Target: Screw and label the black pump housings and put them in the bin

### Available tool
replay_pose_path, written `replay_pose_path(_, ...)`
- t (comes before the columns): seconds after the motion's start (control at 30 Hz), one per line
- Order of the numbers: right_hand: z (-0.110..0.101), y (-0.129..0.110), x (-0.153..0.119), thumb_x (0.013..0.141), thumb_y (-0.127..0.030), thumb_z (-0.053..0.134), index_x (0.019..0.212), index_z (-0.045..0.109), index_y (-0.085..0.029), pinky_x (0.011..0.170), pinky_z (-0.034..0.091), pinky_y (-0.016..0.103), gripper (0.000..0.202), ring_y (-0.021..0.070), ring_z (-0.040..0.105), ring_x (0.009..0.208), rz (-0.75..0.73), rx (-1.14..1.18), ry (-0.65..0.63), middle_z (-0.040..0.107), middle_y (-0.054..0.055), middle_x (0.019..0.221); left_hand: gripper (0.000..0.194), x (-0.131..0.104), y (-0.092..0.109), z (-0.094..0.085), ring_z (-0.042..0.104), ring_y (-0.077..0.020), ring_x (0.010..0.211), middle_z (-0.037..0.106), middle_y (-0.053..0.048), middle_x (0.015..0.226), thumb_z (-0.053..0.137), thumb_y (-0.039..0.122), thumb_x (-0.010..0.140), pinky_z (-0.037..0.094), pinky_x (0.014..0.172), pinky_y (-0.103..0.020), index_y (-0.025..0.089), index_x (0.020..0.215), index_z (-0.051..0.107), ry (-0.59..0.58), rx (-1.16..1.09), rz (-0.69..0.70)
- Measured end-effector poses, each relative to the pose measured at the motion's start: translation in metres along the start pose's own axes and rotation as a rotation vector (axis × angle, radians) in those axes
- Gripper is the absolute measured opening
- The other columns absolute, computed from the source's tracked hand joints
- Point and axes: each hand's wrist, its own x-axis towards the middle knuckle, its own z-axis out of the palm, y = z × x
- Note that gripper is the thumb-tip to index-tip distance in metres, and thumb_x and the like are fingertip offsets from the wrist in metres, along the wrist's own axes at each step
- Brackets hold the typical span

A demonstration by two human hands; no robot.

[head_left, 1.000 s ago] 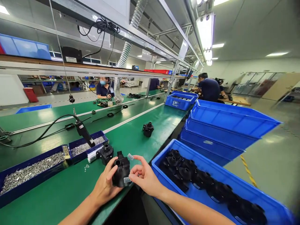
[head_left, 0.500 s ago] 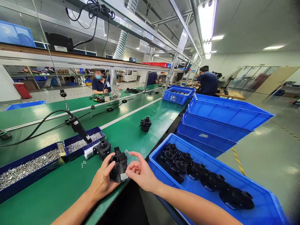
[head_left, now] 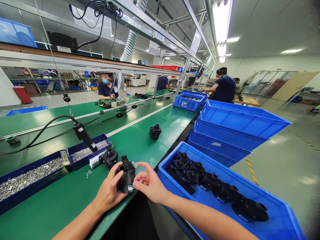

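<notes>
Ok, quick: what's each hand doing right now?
Left hand: closed, holding a black part.
Right hand: partly curled, small label at index fingertip; can't tell if gripping.

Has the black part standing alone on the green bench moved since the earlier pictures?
No: judged against the white line, the black part keeps its place; the camera view shifted.

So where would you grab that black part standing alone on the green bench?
Probably around the wide body of the black part, coming from the right: it stands upright, the narrow spout on top offers less grip, and a piece juts left.
</notes>
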Motion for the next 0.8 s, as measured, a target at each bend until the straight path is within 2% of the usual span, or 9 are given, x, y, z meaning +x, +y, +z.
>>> replay_pose_path(0.27,-0.0044,-0.0004,0.0067,0.080,-0.048,0.093,0.136,0.043,-0.024,0.064,0.041,0.026,0.079,0.0130,0.061,0.065,-0.009,0.150,0.000,0.069,-0.005,0.079,0.098,0.0035,0.0025,-0.0035,0.048,-0.0381,0.149,0.035,-0.029,0.163,0.079,0.009,0.093,0.061,0.102,-0.056,0.029,0.167,0.018,-0.011,-0.002,-0.005)
replay_pose_path(0.5,0.0004,-0.0039,0.0006,0.082,-0.036,0.089,0.141,0.042,-0.025,0.058,0.036,0.024,0.076,0.0115,0.056,0.061,0.016,0.023,-0.001,0.070,-0.005,0.081,0.098,0.0004,0.0003,-0.0014,0.048,-0.0376,0.149,0.035,-0.029,0.163,0.079,0.011,0.095,0.061,0.102,-0.054,0.029,0.168,0.016,-0.015,-0.006,-0.001)
replay_pose_path(0.8,0.0024,-0.0044,-0.0017,0.085,-0.029,0.081,0.143,0.042,-0.024,0.056,0.033,0.025,0.070,0.0106,0.047,0.059,-0.017,-0.077,0.050,0.069,-0.004,0.083,0.097,0.0015,0.0002,-0.0016,0.047,-0.0373,0.149,0.034,-0.029,0.163,0.079,0.011,0.095,0.061,0.101,-0.054,0.028,0.168,0.017,-0.020,-0.004,0.001)
